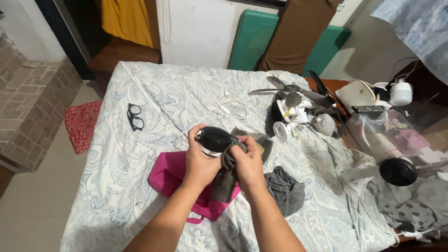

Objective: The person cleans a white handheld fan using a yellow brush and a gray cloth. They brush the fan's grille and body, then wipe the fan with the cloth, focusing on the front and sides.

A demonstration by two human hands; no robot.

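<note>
Above the middle of the bed (140, 186), a round black part (215, 139) with a white band sits in the left hand (199, 161), whose fingers wrap around its near side and underside. The right hand (247, 163) is closed on a grey cloth (227, 170), pressing it against the right side of the black part; the rest of the cloth hangs down between the two wrists.

Directly beneath the hands lies a pink bag (170, 175), partly covered by the forearms, with a crumpled dark grey rag (285, 189) just to its right. A white cable (214, 109) loops across the patterned bedspread beyond the hands, and a pair of black glasses (135, 117) lies well apart to the left.

Farther right, near the bed's edge, are the pieces of a taken-apart fan: grey blades (280, 86), a white motor body (291, 114) and a small white disc (281, 131). Beside them a clear plastic bag (373, 133) rests next to a black round cap (398, 171), with a white purse (357, 94) behind. A red patterned mat (81, 123) lies on the floor to the left of the bed, and green cushions (252, 39) lean against the far wall.
</note>
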